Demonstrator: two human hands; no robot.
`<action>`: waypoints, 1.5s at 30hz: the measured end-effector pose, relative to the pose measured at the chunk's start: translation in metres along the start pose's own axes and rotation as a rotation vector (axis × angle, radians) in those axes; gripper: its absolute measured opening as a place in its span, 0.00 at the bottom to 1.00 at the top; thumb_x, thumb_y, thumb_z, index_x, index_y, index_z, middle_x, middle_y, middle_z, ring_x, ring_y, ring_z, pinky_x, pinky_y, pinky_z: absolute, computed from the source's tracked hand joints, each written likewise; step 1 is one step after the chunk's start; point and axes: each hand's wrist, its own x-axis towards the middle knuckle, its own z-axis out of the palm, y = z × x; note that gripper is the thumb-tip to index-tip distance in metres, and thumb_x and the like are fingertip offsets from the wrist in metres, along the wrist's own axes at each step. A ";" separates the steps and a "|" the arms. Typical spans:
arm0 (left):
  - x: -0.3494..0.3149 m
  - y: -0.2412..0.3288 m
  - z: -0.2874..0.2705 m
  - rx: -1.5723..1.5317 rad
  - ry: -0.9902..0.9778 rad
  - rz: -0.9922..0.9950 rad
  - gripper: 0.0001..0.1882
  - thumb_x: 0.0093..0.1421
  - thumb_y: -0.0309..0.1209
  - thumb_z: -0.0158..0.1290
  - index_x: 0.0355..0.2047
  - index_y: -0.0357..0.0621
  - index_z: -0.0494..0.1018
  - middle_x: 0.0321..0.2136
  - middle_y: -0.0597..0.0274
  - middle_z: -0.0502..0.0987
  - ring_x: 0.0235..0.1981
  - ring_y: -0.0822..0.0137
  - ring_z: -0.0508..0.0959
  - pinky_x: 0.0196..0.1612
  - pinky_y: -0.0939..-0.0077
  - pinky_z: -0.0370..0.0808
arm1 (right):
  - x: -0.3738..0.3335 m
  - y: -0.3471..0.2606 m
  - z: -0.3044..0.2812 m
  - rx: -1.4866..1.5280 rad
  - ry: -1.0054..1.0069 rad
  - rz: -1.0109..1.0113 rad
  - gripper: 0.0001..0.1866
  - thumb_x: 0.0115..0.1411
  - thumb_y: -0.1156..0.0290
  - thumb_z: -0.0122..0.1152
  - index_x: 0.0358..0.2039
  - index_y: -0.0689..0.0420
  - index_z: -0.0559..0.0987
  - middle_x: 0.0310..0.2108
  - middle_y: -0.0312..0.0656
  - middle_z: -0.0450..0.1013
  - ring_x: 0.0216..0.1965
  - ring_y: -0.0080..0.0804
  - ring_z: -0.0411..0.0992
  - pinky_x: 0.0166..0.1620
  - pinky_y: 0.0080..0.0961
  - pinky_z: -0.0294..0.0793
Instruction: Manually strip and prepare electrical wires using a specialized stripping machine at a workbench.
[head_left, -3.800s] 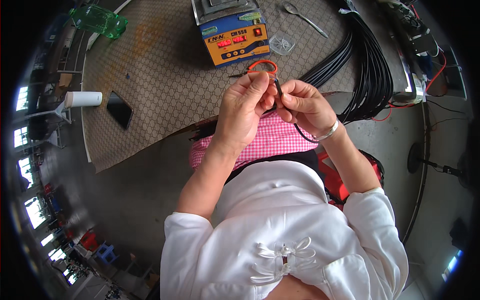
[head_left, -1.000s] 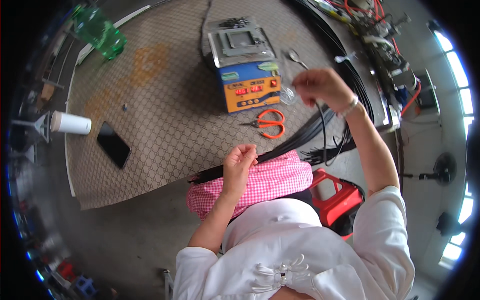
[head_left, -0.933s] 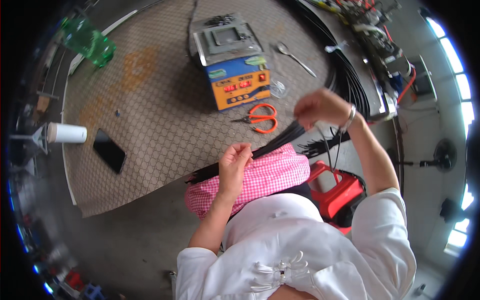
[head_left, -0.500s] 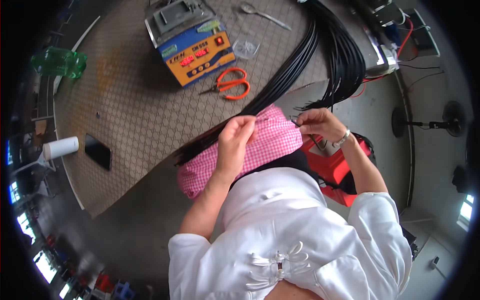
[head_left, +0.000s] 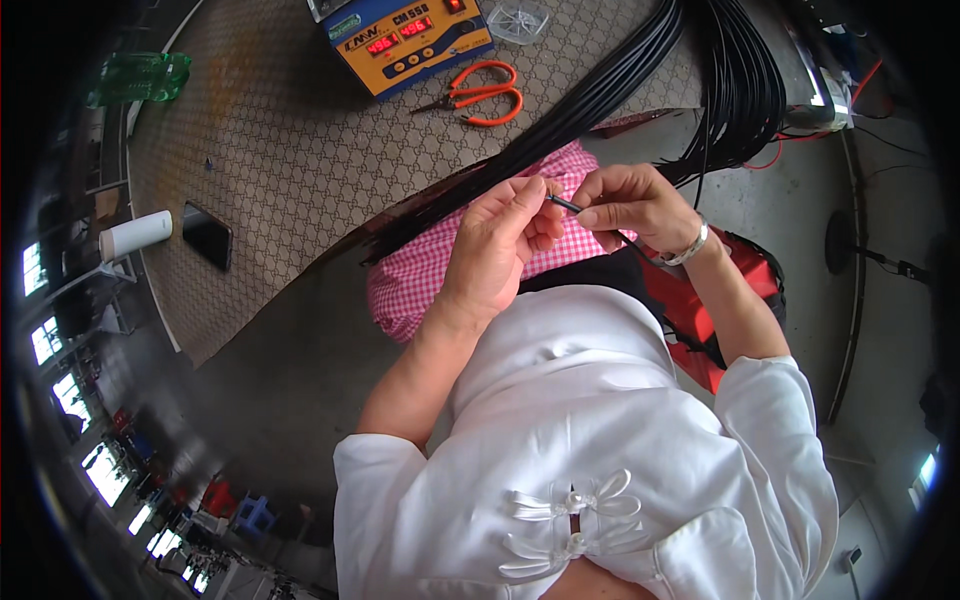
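My right hand (head_left: 638, 208) is closed on a thin black cable (head_left: 566, 204) close to its end, and the cable trails down past the wrist. The fingertips of my left hand (head_left: 497, 235) are pinched together at the cable's tip. Whatever lies between them is too small to make out. Both hands are above a pink-and-white checked cloth (head_left: 420, 290) over my lap. Just beyond, a bundle of black cables (head_left: 570, 132) lies along the table's edge, with more cables (head_left: 742, 90) hanging over the edge at the right.
On the patterned table (head_left: 270, 140) are orange-handled scissors (head_left: 486, 93), an orange-and-blue box (head_left: 410, 45) with lit red digits, a small clear dish (head_left: 517, 20), a dark phone (head_left: 207, 236), a white cylinder (head_left: 136, 236) and a green bottle (head_left: 140, 78). A red thing (head_left: 700, 320) is beside me at the right.
My hands have come together, and the cable end in my right hand now meets my left fingertips. The view has shifted, so the table things sit higher in the picture.
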 end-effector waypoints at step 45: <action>-0.003 0.009 -0.008 0.046 0.017 0.131 0.12 0.56 0.24 0.47 0.41 0.38 0.65 0.30 0.59 0.74 0.31 0.71 0.74 0.37 0.80 0.70 | 0.008 0.012 0.019 -0.116 0.231 -0.202 0.03 0.52 0.76 0.59 0.27 0.61 0.75 0.18 0.30 0.68 0.18 0.13 0.63 0.21 0.10 0.62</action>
